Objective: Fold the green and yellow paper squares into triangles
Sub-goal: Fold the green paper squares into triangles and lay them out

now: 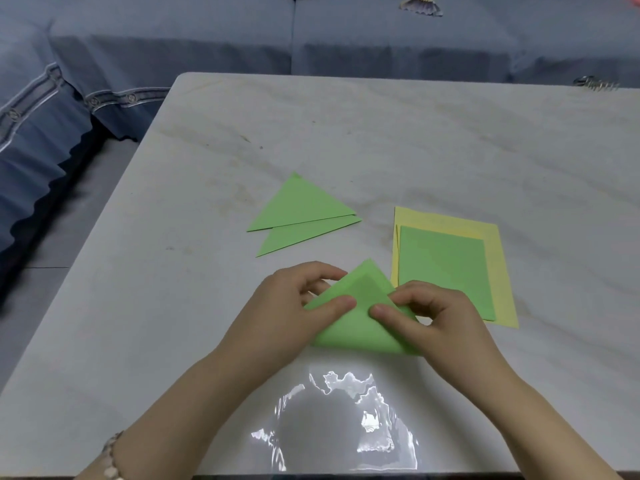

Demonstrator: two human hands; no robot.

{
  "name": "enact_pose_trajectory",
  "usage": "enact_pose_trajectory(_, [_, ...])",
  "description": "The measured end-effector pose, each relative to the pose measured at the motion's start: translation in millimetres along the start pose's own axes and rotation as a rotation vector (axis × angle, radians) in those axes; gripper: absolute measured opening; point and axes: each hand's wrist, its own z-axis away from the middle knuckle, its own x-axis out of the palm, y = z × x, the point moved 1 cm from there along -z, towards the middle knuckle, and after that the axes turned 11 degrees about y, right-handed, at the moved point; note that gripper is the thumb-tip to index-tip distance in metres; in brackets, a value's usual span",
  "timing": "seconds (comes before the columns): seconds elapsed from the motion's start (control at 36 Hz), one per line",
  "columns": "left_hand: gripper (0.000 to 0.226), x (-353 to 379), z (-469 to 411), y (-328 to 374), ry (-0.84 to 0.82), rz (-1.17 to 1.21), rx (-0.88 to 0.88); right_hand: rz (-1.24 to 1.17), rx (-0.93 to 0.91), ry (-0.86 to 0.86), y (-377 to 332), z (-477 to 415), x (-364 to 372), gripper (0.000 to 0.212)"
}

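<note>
Left hand (277, 306) and right hand (436, 317) pinch the smooth green paper (360, 327), half-folded triangular; fingers curled.

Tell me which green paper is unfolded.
The green sheet lying flat on the yellow paper. Two others are folded triangles; the half-folded sheet is pinched by the left hand and right hand.

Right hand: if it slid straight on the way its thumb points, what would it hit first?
The right hand would probably meet the left hand first: their thumbs face each other on the green paper both hold.
</note>
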Motion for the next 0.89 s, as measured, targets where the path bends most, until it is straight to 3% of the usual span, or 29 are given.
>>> enact_pose_trajectory(0.14, [0.023,9.6,8.5,2.3,-0.018,-0.012,-0.009,0.051,-0.043,0.078,-1.4,2.3,-0.5,0.012])
enact_pose_trajectory(0.25, [0.054,11.6,17.3,1.6,-0.073,-0.034,-0.009,0.106,-0.087,0.119,-2.7,6.0,-0.2,0.016])
enact_pose_trajectory(0.31, [0.059,11.0,20.8,1.2,-0.091,0.007,-0.011,0.121,-0.094,0.137,-2.6,6.1,-1.0,0.017])
enact_pose_trajectory(0.44, [0.033,8.7,14.9,-5.4,-0.070,-0.046,0.040,0.110,-0.098,0.108,-3.1,1.2,-4.5,0.025])
enact_pose_trajectory(0.56, [0.030,4.6,8.2,-6.0,0.013,-0.015,0.031,0.110,-0.075,-0.200,-7.7,-1.4,-10.1,0.034])
enact_pose_trajectory(0.61, [0.026,0.9,5.8,-5.8,0.035,-0.010,0.020,0.095,-0.039,-0.264,-5.9,-3.1,-14.2,0.039])
enact_pose_trajectory(0.72, [0.026,-5.9,2.9,-8.0,0.082,-0.013,-0.027,0.086,-0.045,-0.192,-1.6,-6.8,-17.1,0.022])
enact_pose_trajectory(0.81, [0.026,-7.8,2.1,-5.0,0.125,0.032,-0.043,0.061,-0.032,-0.082,0.8,-6.6,-16.6,0.053])
enact_pose_trajectory(0.89, [0.020,-7.7,1.9,-1.6,0.162,0.075,-0.069,0.014,0.073,0.008,3.2,-8.1,-16.6,0.054])
